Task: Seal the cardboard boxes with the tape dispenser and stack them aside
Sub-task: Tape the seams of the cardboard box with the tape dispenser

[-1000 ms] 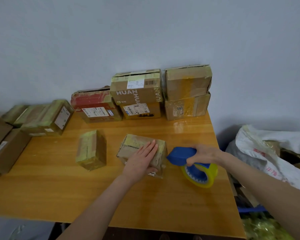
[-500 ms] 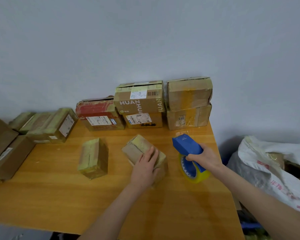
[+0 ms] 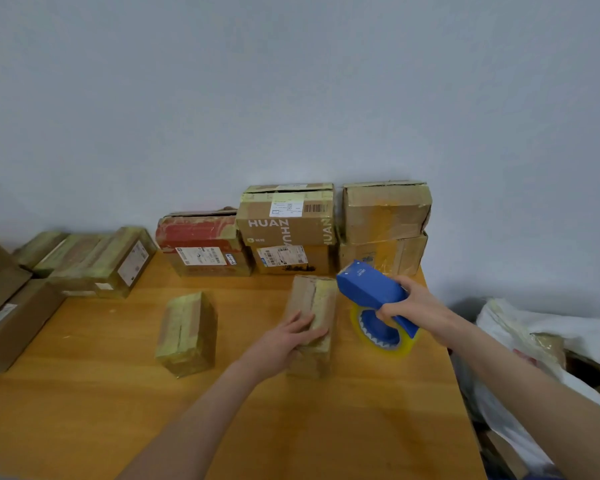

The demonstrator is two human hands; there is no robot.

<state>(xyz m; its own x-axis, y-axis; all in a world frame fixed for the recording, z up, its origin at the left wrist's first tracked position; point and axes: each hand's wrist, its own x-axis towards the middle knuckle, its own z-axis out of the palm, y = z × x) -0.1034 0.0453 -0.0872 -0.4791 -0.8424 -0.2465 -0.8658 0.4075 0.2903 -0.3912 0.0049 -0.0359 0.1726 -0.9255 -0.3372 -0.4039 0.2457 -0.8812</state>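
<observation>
A small taped cardboard box lies lengthwise on the wooden table, its seam facing up. My left hand grips its near end. My right hand holds a blue tape dispenser with a yellowish tape roll, raised just right of the box's far end. Another small taped box stands to the left, untouched.
Stacked boxes line the wall at the back, with a red-topped box beside them. More boxes lie along the left edge. White bags sit off the table's right side.
My left hand has turned the box from crosswise to lengthwise. The dispenser has risen from beside the box and moved toward its far end.
</observation>
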